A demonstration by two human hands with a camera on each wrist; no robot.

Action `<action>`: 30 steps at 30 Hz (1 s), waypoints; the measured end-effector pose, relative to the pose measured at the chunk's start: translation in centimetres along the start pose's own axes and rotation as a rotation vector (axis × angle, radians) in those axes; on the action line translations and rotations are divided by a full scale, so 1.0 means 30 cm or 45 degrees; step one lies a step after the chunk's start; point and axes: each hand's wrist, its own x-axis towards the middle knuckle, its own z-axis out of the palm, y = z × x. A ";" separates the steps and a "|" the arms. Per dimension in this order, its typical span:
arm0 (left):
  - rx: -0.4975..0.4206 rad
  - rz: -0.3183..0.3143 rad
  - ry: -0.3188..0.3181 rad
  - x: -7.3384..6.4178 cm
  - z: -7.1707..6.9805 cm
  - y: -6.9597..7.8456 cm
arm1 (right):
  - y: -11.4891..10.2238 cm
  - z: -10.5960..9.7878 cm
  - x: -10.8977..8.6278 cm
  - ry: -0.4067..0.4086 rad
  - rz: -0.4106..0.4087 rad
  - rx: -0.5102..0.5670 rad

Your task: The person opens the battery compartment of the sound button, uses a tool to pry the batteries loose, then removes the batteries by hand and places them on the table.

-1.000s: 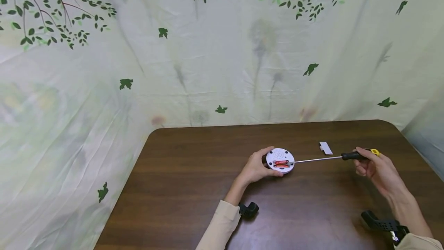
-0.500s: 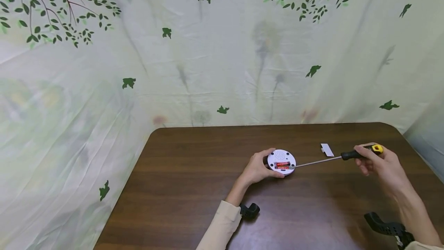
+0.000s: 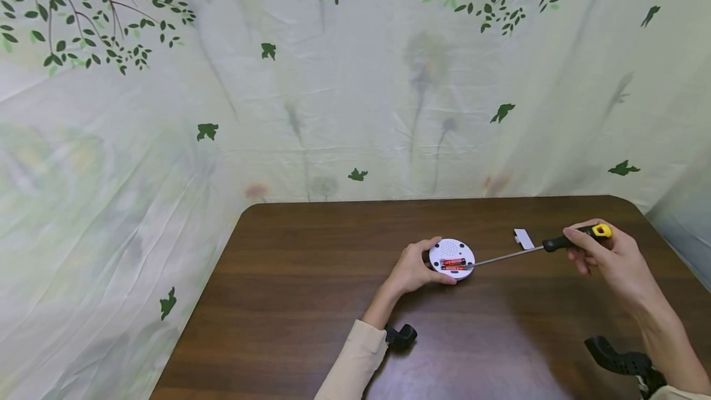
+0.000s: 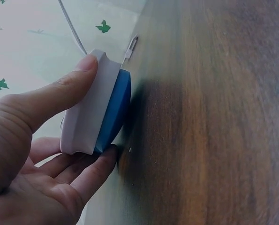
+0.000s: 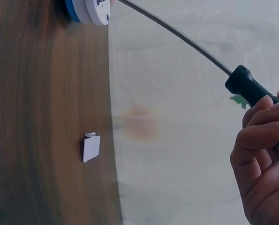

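A round device [image 3: 454,248] with a white back, small holes and an uncovered battery compartment is held by my left hand [image 3: 413,269] on its left side. Its blue front [image 4: 115,112] faces the table in the left wrist view, where my thumb lies along the white rim and fingertips support it from the other side. Two red batteries [image 3: 452,262] lie in the compartment. My right hand [image 3: 611,259] grips a long screwdriver [image 3: 568,242] by its black handle with a yellow end. The screwdriver's shaft reaches left, its tip overlapping the right end of the lower battery.
A small white battery cover [image 3: 523,239] with a tab lies on the brown wooden table [image 3: 311,276], behind the screwdriver's shaft. A pale curtain [image 3: 355,91] with a leaf print hangs behind the table's far edge.
The screwdriver's tip has shifted from the upper battery's right end to the lower battery's. Its handle and my right hand have risen, so the shaft slants more. My left hand keeps its hold.
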 end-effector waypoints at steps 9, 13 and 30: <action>0.000 -0.006 -0.013 -0.002 0.003 -0.002 | -0.004 0.003 0.001 -0.004 0.018 0.037; -0.025 0.004 -0.019 0.000 0.000 -0.001 | -0.006 0.001 0.004 -0.006 0.015 0.006; 0.001 0.024 -0.027 -0.002 -0.005 -0.003 | -0.016 -0.002 0.013 -0.052 -0.009 -0.106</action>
